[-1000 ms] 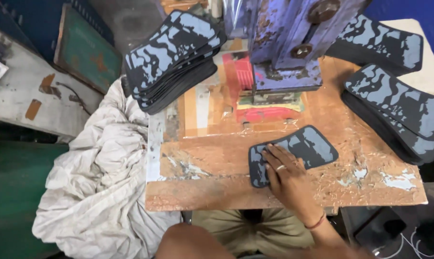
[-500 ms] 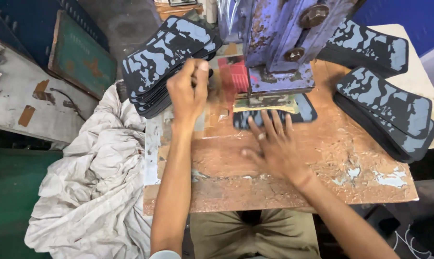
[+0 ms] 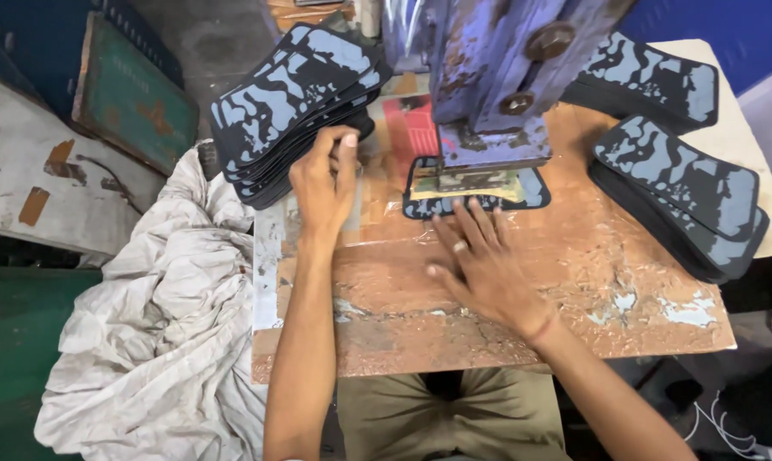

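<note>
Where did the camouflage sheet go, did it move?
Yes. The camouflage sheet slid away from the table's near edge to lie under the purple press; the right hand touches it.

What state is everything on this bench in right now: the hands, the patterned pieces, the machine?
Left hand: fingers curled at the edge of the left stack.
Right hand: flat, fingertips touching the piece under the press.
Patterned piece: lying flat beneath the press head.
Left stack: piled, fanned unevenly.
Right stack: piled flat.
Blue press: paint chipped, rusty.
White cloth: crumpled.

Press (image 3: 497, 77) hides most of the sole piece (image 3: 476, 203).
</note>
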